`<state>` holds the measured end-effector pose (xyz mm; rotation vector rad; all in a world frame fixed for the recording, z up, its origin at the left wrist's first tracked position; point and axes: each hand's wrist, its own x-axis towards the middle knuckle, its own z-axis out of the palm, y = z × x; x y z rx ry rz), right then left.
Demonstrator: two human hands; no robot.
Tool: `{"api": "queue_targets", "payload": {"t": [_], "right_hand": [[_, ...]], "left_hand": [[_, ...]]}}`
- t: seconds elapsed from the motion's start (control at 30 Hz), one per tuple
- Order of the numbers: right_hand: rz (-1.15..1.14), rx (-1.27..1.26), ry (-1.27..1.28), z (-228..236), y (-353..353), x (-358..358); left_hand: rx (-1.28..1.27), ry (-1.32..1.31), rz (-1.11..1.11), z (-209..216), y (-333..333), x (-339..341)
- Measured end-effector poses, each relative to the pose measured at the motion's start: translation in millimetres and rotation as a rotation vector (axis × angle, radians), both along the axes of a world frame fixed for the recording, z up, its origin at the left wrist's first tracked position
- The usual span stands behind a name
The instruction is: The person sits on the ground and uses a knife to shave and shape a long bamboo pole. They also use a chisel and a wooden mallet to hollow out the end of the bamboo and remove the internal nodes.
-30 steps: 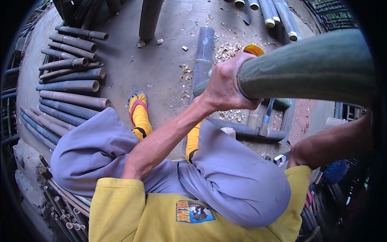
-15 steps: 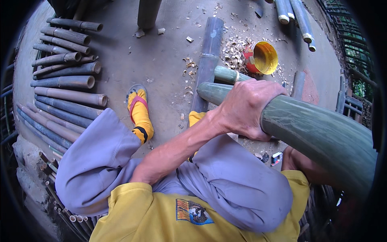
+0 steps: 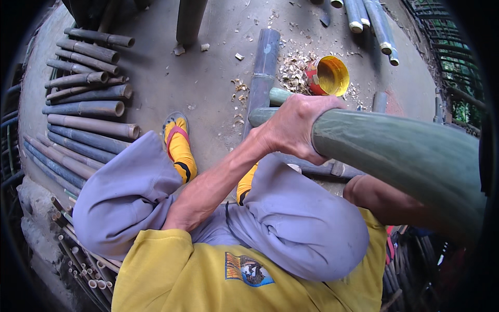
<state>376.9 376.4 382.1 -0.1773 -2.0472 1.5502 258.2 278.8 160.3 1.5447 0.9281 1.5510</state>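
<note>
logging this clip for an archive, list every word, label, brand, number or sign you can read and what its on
No text can be quoted from this view.
Chest print on the yellow shirt: stripe-like lettering beside a picture, too small and blurred to read.
Red and yellow bucket: no readable label.
Thick green bamboo pole: pale streaks, no writing visible.

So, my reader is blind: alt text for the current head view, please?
A bare left hand grips a thick green bamboo pole stretching rightward; the right hand is hidden. Beyond sits an open red-and-yellow bucket beside pale shavings; bamboo lengths lie in a row at left.
</note>
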Motion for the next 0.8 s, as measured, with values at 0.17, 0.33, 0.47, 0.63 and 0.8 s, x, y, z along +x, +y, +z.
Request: {"api": "queue_targets", "payload": {"t": [0.17,0.33,0.47,0.63,0.8], "right_hand": [[-0.122,0.039,-0.047,-11.4,-5.4,-6.9],[-0.226,0.041,-0.047,-9.0,8.3,-5.2],[-0.28,0.044,-0.065,-13.2,17.5,8.8],[-0.271,0.052,-0.037,-11.1,18.7,14.6],[-0.26,0.047,-0.025,-10.7,28.0,13.4]], "left_hand": [[-0.122,0.006,0.063,3.8,-4.1,-10.3],[-0.265,0.08,0.09,5.5,-6.5,-15.4],[-0.297,0.088,0.07,5.5,-4.8,-8.5],[-0.307,0.085,0.109,3.2,-9.0,-6.8],[-0.3,0.106,0.22,-0.1,-23.6,1.9]]}}
